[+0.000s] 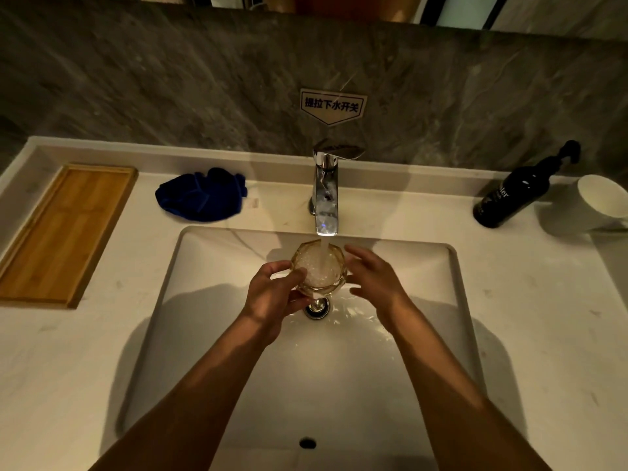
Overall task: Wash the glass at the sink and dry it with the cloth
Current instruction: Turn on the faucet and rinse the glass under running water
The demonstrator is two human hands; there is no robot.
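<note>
A faceted amber glass [318, 266] is held upright over the white sink [210, 328], right under the chrome tap [326, 195]. Water runs from the spout into the glass, which is full of bubbling water and overflows toward the drain [317, 309]. My left hand [275, 294] grips the glass from its left side, thumb on the rim. My right hand [372, 277] hovers beside the glass on the right, fingers spread, not clearly touching it. A crumpled blue cloth [202, 195] lies on the counter behind the sink, left of the tap.
A wooden tray [64, 232] sits on the counter at the left. A dark pump bottle [516, 192] and a white cup [601, 202] stand at the right. A grey stone wall with a small sign [333, 105] rises behind the tap.
</note>
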